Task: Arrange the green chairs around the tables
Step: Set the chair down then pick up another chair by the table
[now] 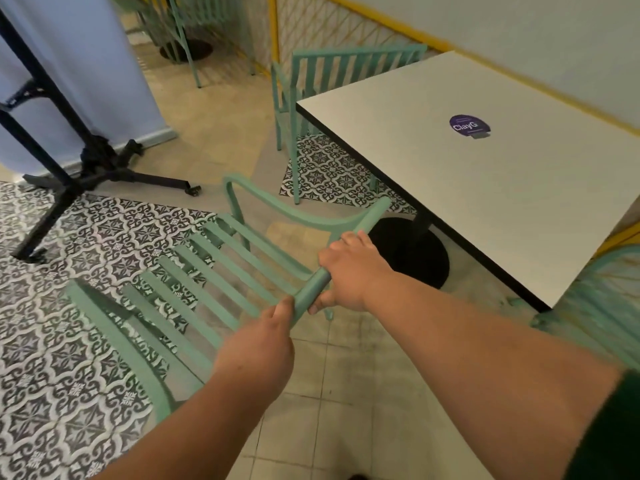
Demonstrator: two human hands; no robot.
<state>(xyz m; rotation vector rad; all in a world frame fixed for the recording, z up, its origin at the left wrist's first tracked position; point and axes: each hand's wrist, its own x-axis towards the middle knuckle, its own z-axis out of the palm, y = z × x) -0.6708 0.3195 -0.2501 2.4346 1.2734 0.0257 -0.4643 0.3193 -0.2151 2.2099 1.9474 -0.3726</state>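
A green slatted chair (194, 282) stands in front of me on the floor, its back toward me. Both hands grip the top rail of its backrest: my left hand (258, 351) lower on the rail, my right hand (349, 271) higher, nearer the rail's end. A white square table (485, 181) with a purple sticker stands to the right on a black round base (412, 254). The held chair is left of this table, apart from it. A second green chair (332, 71) is tucked at the table's far side.
A black folding table frame (69, 161) on castors leans at the left. Another green chair (602, 303) shows at the right edge, and more green chairs (194, 26) stand far back. A yellow lattice railing (332, 26) runs behind the table.
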